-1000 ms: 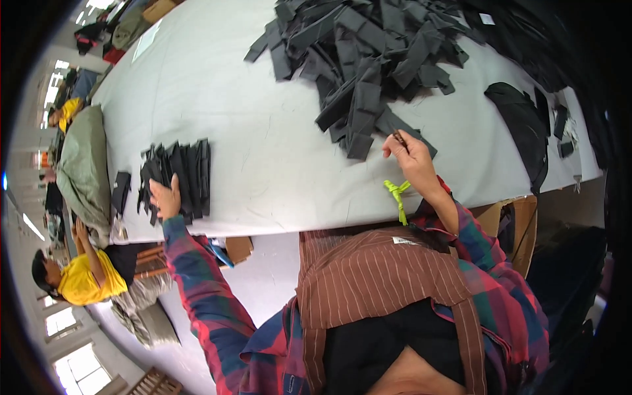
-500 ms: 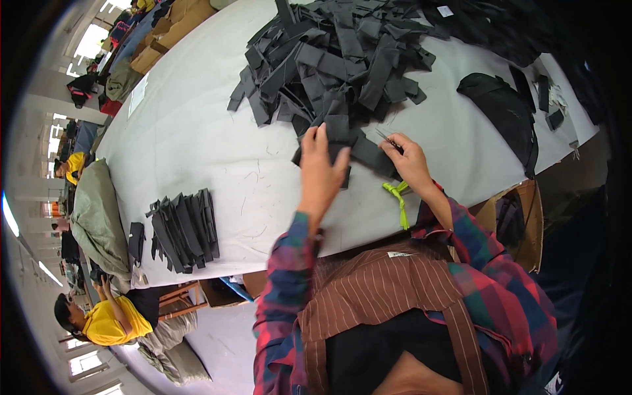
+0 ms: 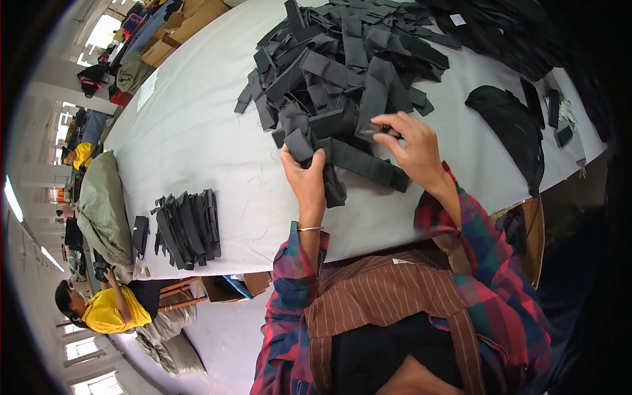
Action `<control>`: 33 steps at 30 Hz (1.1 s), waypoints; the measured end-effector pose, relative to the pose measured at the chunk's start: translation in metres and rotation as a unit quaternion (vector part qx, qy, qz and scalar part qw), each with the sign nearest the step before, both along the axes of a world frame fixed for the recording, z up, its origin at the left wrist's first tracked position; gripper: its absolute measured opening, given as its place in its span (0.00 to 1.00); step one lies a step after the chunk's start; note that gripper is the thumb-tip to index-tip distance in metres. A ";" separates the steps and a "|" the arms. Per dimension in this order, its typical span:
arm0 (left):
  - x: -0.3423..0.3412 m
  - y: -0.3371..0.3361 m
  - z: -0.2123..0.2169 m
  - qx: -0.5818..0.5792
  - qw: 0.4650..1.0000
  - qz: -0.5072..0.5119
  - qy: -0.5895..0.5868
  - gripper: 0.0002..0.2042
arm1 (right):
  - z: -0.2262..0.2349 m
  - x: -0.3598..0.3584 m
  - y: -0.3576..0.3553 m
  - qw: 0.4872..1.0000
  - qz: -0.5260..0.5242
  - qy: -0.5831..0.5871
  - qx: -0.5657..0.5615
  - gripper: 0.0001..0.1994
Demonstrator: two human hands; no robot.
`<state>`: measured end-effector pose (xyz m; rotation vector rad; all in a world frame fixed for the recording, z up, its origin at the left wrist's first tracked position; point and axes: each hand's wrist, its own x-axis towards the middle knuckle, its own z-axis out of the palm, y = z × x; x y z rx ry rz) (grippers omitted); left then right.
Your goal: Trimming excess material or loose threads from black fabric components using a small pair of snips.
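Note:
My left hand [image 3: 306, 181] grips a dark grey fabric strip [image 3: 301, 146] between thumb and fingers, at the near edge of a big loose heap of similar strips [image 3: 322, 72]. Just to the right, my right hand [image 3: 415, 145] is closed around small metal thread snips [image 3: 376, 130], partly hidden by the fingers and blurred. Below the snips, another long dark strip [image 3: 368, 164] lies slanting across the white table [image 3: 250, 197].
Stacked dark strips [image 3: 187, 230] lie at the table's left, beside a small dark bundle [image 3: 140, 235]. Black curved fabric pieces [image 3: 507, 125] lie on the right. A cardboard box [image 3: 532, 224] stands below the right edge. A person in yellow [image 3: 118, 309] is at the far left.
My left hand has moved slightly left and lower and now grips a strip. The right hand has risen with the snips. The yellow-green ribbon near my right wrist no longer shows.

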<state>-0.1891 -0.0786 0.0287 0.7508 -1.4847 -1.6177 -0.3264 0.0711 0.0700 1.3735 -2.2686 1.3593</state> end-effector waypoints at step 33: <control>0.089 0.015 0.030 0.214 0.969 -0.073 0.098 0.16 | 0.010 0.065 -0.037 0.976 0.187 -0.061 0.090 0.10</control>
